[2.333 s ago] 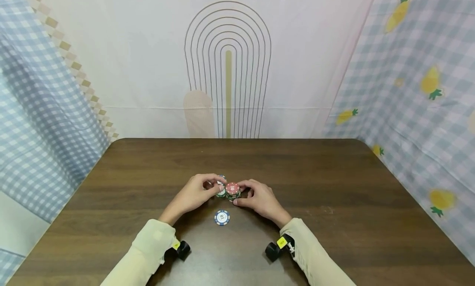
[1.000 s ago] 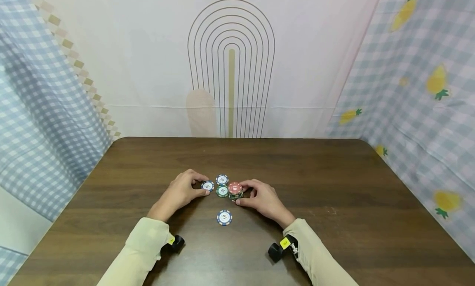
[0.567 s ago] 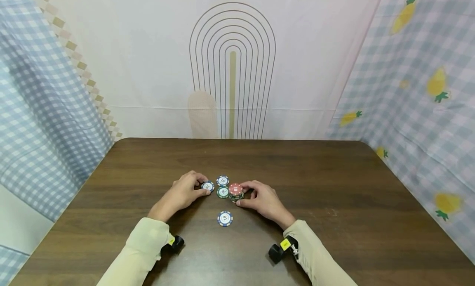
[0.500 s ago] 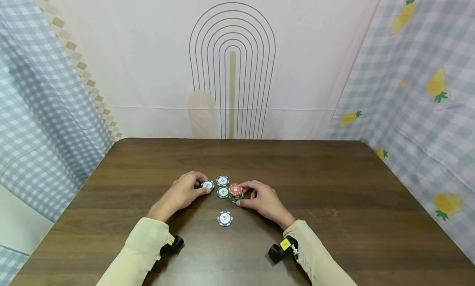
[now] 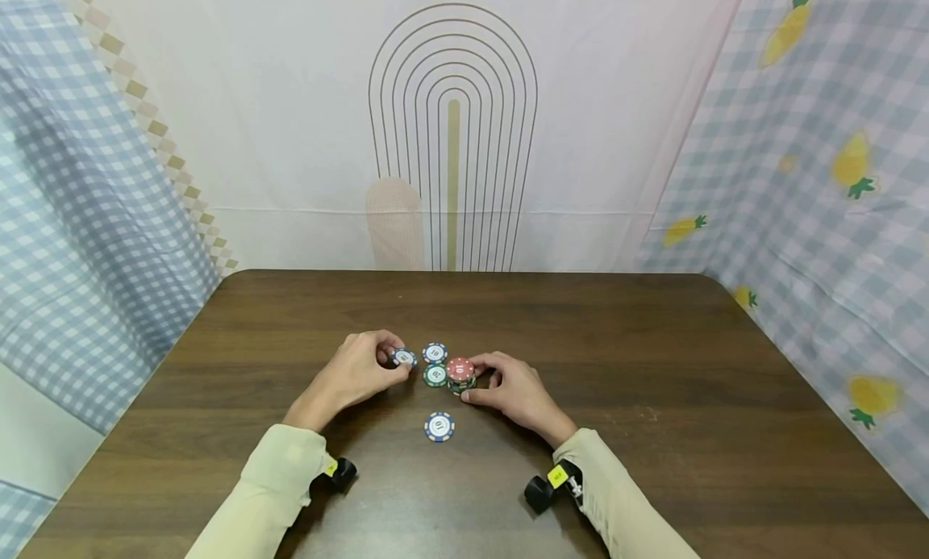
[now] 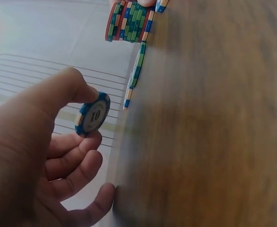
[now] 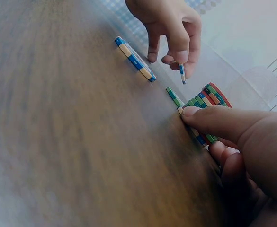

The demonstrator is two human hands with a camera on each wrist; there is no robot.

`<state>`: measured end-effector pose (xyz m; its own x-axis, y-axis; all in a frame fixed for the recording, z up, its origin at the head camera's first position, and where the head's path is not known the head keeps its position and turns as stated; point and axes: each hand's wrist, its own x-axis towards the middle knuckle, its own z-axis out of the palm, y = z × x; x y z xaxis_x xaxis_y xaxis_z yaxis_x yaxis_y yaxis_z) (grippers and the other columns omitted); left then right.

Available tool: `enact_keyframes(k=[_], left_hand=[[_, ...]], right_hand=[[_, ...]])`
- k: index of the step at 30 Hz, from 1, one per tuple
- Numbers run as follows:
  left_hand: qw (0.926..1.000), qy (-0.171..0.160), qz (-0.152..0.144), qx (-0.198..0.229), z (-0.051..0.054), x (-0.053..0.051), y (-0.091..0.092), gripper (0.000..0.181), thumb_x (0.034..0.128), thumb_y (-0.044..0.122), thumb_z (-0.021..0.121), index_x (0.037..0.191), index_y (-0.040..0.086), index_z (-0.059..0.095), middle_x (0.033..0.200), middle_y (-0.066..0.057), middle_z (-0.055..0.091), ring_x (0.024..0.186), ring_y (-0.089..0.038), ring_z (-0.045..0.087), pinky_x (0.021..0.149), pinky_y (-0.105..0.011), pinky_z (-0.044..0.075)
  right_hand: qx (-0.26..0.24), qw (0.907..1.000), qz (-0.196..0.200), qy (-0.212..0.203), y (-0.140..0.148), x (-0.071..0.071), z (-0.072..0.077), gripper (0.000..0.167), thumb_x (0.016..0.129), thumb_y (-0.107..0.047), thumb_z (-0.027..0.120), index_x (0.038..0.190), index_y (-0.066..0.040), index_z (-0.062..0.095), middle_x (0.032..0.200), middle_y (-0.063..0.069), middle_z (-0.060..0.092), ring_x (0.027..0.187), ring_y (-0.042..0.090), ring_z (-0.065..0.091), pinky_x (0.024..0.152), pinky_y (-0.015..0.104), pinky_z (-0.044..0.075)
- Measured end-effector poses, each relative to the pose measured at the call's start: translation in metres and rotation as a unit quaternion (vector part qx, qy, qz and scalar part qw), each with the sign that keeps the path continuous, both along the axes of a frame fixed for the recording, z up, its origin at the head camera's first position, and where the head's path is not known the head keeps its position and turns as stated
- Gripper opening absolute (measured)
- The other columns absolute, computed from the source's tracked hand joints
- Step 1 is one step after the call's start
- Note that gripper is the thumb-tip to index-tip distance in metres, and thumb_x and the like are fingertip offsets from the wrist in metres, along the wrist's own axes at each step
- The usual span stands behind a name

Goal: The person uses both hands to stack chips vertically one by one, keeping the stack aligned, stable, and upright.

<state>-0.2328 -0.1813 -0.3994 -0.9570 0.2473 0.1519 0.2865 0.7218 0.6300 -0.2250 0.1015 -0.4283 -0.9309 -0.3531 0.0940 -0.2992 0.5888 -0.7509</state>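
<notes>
Left hand (image 5: 359, 371), part open: thumb and fingertip are pinching a lifted chip (image 6: 93, 115), blue-rimmed and marked 10, while the other fingers are bending loosely round nothing; this chip is tilting, clear of the table (image 5: 653, 341), just to the left of the other chips, and the rim hold is probably serving to leave its faces uncovered. Right hand (image 5: 511, 390), part closed: thumb and fingers are curling round the lower part of a stack (image 5: 460, 375), thumb on the near side; this low grip is presumably steadying the column and keeping its layers from sliding. Stack: standing upright on the table, showing mixed green, blue and red edges, with a red chip (image 5: 460, 369) lying on top, face up. Green chip (image 5: 435, 375): lying flat just beside the stack, on its left, contact being hard to tell. Far blue chip (image 5: 435, 353): lying flat directly behind the green one. Near blue chip (image 5: 439, 427): lying face up and apart, closer to the person, between the forearms. Wrist cameras, left (image 5: 343, 474) and right (image 5: 539, 493): sitting at the sleeve cuffs, facing the hands. Backdrop cloth (image 5: 290, 139): hanging beyond the far table edge, showing nested arches
</notes>
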Motion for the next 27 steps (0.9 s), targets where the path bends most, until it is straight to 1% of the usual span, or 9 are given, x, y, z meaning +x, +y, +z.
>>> enact_keyframes(k=[2,6,8,10,13,19,23,25,27], left_hand=[[0.9999,-0.001,-0.001,0.017,0.0,0.0,0.0,0.028,0.0835,0.021,0.081,0.105,0.004,0.075,0.089,-0.002,0.07,0.08,-0.013,0.063,0.074,-0.03,0.054],[0.9967,-0.017,-0.006,0.079,-0.003,0.0,0.0,0.029,0.0834,0.018,0.083,0.107,0.004,0.075,0.088,-0.002,0.071,0.079,-0.013,0.065,0.072,-0.025,0.054],[0.9925,-0.034,-0.009,0.117,-0.005,-0.001,-0.001,0.03,0.0843,0.016,0.083,0.11,0.003,0.076,0.088,-0.002,0.072,0.079,-0.014,0.066,0.071,-0.024,0.054],[0.9867,-0.052,-0.012,0.154,-0.007,-0.001,-0.001,0.031,0.0853,0.014,0.084,0.112,0.001,0.076,0.089,-0.003,0.074,0.079,-0.014,0.067,0.07,-0.023,0.053],[0.9776,-0.081,-0.016,0.194,-0.01,-0.001,-0.001,0.033,0.0873,0.013,0.083,0.116,-0.001,0.075,0.091,-0.006,0.076,0.08,-0.014,0.069,0.069,-0.022,0.053],[0.9626,-0.127,-0.031,0.237,-0.012,-0.001,0.003,0.039,0.0896,0.014,0.084,0.125,0.001,0.075,0.099,-0.008,0.078,0.086,-0.014,0.073,0.074,-0.024,0.056],[0.9523,-0.147,-0.048,0.263,-0.012,0.001,0.008,0.041,0.0918,0.012,0.082,0.129,0.001,0.073,0.103,-0.01,0.078,0.087,-0.015,0.073,0.073,-0.027,0.058],[0.9497,-0.152,-0.059,0.267,-0.011,0.002,0.01,0.041,0.0932,0.012,0.081,0.132,0.0,0.071,0.104,-0.012,0.078,0.086,-0.016,0.073,0.071,-0.027,0.058],[0.9497,-0.152,-0.067,0.265,-0.011,0.003,0.013,0.042,0.0945,0.012,0.08,0.133,0.0,0.071,0.105,-0.013,0.078,0.085,-0.016,0.071,0.068,-0.026,0.055]], right_hand=[[0.001,1.0,0.0,0.0,0.0,0.0,0.0,0.044,0.083,-0.028,0.091,0.123,-0.017,0.076,0.106,-0.007,0.068,0.071,0.008,0.056,0.061,0.026,0.044],[0.004,1.0,0.0,0.002,0.001,0.0,0.001,0.044,0.083,-0.028,0.091,0.123,-0.018,0.076,0.106,-0.007,0.068,0.071,0.008,0.056,0.061,0.026,0.044],[0.003,1.0,-0.001,0.002,0.0,0.0,0.001,0.044,0.083,-0.028,0.091,0.123,-0.018,0.076,0.106,-0.007,0.068,0.071,0.008,0.057,0.061,0.026,0.044],[0.003,1.0,0.0,0.003,0.0,0.0,0.001,0.044,0.083,-0.029,0.091,0.123,-0.018,0.076,0.106,-0.007,0.068,0.071,0.008,0.057,0.062,0.026,0.044],[0.003,1.0,0.0,0.004,0.0,0.0,0.001,0.045,0.082,-0.029,0.091,0.123,-0.018,0.076,0.106,-0.007,0.068,0.071,0.008,0.057,0.062,0.026,0.044],[0.005,1.0,-0.002,0.007,0.0,0.0,0.002,0.045,0.082,-0.029,0.092,0.123,-0.018,0.076,0.105,-0.007,0.067,0.071,0.008,0.057,0.061,0.026,0.044],[0.004,1.0,-0.002,0.005,0.0,0.0,0.002,0.044,0.082,-0.029,0.091,0.122,-0.018,0.076,0.105,-0.007,0.067,0.071,0.008,0.057,0.061,0.026,0.044],[0.002,1.0,-0.001,0.001,0.0,0.0,0.001,0.044,0.082,-0.029,0.091,0.123,-0.018,0.076,0.105,-0.007,0.067,0.072,0.009,0.057,0.061,0.026,0.045],[0.001,1.0,-0.001,-0.001,0.0,0.001,0.001,0.044,0.083,-0.029,0.091,0.123,-0.019,0.076,0.105,-0.007,0.067,0.072,0.009,0.057,0.061,0.026,0.045]])
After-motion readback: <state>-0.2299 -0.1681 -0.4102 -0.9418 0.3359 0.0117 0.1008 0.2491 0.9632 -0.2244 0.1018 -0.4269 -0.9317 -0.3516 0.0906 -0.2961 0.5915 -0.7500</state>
